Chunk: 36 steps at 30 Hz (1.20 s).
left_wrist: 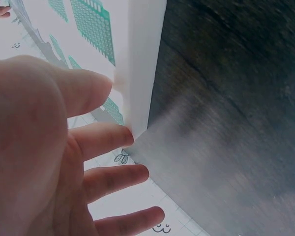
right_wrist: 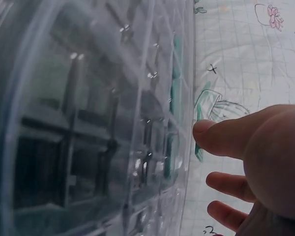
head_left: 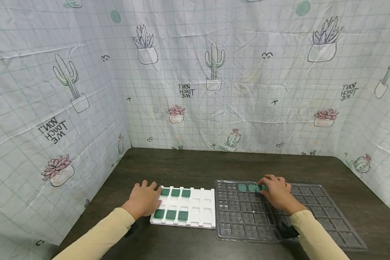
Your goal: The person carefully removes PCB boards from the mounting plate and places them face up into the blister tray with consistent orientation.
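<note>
My right hand [head_left: 277,193] is over the back row of a clear plastic tray [head_left: 232,236]. Between its thumb and fingers it pinches a small green circuit board [right_wrist: 198,152], held above the tray surface in the right wrist view. More green boards [head_left: 242,187] sit in the same row, to the left of that hand. My left hand [head_left: 143,200] rests at the left end of a white tray [head_left: 199,225], fingers extended, thumb and index finger at its edge. Green boards [head_left: 170,215] fill the left slots of both white tray rows, three in each.
Both trays lie side by side on a dark wooden table [head_left: 188,164]. The clear tray extends right, under the right forearm, with slots [head_left: 339,224] on that side. A white cloth [head_left: 247,108] printed with cacti surrounds the table at the back and sides.
</note>
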### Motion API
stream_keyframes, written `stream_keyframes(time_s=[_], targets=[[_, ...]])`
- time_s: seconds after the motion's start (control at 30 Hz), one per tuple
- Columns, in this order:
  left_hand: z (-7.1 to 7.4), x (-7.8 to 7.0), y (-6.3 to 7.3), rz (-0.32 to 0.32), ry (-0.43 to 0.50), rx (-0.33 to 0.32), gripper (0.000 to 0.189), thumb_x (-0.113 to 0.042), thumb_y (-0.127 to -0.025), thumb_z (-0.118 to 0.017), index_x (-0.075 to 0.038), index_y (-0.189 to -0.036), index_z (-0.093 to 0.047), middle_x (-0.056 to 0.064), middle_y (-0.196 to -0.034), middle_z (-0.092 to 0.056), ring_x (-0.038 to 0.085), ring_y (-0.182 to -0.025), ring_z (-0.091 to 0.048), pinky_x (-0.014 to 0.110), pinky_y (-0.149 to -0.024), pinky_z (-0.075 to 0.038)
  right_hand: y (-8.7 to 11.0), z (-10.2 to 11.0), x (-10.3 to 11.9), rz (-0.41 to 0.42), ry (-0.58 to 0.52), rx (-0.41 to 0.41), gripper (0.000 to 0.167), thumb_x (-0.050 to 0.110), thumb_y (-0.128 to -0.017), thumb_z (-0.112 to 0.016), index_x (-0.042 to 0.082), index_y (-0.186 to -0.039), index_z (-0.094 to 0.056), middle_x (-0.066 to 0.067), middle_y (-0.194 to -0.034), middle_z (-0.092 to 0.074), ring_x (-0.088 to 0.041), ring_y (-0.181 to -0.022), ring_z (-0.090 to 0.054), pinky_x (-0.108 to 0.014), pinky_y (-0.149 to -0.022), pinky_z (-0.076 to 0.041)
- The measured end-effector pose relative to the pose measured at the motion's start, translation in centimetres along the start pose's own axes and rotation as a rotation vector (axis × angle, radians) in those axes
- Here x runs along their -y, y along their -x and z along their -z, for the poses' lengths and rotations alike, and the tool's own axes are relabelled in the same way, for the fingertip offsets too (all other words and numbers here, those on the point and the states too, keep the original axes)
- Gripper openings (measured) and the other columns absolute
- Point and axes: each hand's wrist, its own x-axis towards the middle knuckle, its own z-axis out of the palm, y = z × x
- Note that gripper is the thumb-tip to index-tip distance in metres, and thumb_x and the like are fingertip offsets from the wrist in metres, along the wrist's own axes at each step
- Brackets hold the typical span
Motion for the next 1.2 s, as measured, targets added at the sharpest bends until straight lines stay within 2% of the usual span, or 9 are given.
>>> stream_keyframes(time_s=[0.47, 1.2], targets=[[0.4, 0.0, 0.2, 0.004, 0.000, 0.003, 0.055, -0.046, -0.093, -0.060, -0.014, -0.137, -0.056, 0.013, -0.141, -0.054, 0.042, -0.129, -0.048, 0.060, -0.103, -0.041, -0.2, 0.2, -0.9, 0.025, 0.012, 0.006, 0.024, 0.012, -0.089, -0.069, 0.011, -0.113, -0.066, -0.029, -0.139, -0.047, -0.056, -0.120, -0.038, -0.067, -0.085, -0.030], [0.1, 0.0, 0.0, 0.005, 0.003, -0.006, 0.056, -0.048, -0.092, -0.061, -0.015, -0.137, -0.057, 0.013, -0.140, -0.056, 0.041, -0.127, -0.050, 0.060, -0.103, -0.042, -0.2, 0.7, -2.7, 0.036, 0.048, 0.002, 0.025, 0.009, -0.087, -0.070, 0.011, -0.112, -0.066, -0.030, -0.137, -0.048, -0.058, -0.118, -0.038, -0.069, -0.084, -0.029]])
